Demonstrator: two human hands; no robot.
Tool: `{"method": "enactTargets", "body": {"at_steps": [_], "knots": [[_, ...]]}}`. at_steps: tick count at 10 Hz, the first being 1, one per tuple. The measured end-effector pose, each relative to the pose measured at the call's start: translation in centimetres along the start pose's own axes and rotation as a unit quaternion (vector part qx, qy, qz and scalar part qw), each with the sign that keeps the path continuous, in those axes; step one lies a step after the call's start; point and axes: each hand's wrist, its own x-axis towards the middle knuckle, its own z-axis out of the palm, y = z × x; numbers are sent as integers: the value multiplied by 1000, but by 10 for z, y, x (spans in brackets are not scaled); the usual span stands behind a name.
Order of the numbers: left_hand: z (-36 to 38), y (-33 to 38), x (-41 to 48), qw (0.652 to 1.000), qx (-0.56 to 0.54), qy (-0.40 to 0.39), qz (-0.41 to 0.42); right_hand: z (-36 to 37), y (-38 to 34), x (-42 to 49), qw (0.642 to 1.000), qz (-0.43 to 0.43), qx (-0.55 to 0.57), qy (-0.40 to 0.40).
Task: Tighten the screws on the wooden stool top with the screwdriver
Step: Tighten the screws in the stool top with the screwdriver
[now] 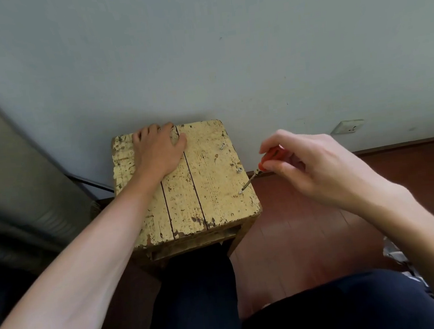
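R hand [317, 164] grip pinching screwdriver [258, 172] on nearest screw [241, 192]; L hand [158, 149] flat, steadying stool top [210, 165]. Next prob.: clockwise turning.

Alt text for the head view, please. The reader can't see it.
A person's right hand pinches an orange-handled screwdriver, its tip at the nearest screw of three along the right edge of a worn yellow wooden stool top. The left hand rests on the top's far left part.
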Motion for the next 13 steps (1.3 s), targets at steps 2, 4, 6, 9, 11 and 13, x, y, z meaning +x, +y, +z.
{"method": "enactTargets", "body": {"at_steps": [2, 4, 6, 9, 11, 13], "knots": [[1, -1, 0, 1000, 3, 0, 2, -26, 0, 13, 987, -8, -65, -146], [3, -2, 2, 1000, 11, 2, 3, -24, -9, 10, 985, -35, -100, -134], [2, -2, 1, 1000, 15, 5, 3, -11, 7, 9, 995, -6, -82, -48], [1, 0, 0, 1000, 15, 7, 1, 8, 15, -7, 995, 0, 100, -1], [1, 0, 1, 1000, 13, 3, 0, -4, 22, -8, 992, 12, 113, -58], [1, 0, 1, 1000, 11, 5, 1, 8, 19, -5, 994, 7, 109, 13]]}}
